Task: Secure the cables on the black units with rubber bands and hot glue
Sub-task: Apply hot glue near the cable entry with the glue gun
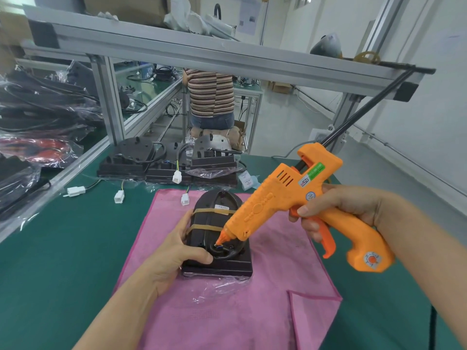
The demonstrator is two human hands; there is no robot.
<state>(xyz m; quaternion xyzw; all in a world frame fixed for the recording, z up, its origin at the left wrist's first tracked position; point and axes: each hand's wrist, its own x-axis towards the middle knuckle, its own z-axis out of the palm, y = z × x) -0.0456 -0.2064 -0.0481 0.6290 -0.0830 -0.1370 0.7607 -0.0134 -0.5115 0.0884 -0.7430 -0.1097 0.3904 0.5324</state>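
A black unit [214, 263] lies on a pink cloth [252, 299], with two tan rubber bands [204, 226] stretched across its domed back. My left hand [174, 251] grips the unit's left side, thumb on its lower edge. My right hand [336, 210] holds an orange hot glue gun [290, 200] with fingers on the trigger. Its nozzle [220, 239] points down at the curled black cable [227, 253] where it leaves the unit.
Several more black units [166, 162] with cables and white connectors [177, 177] sit at the back of the green table [63, 248]. Bagged black and red parts [38, 117] pile up on the left. A person in a striped shirt [211, 92] sits beyond the aluminium frame [202, 54].
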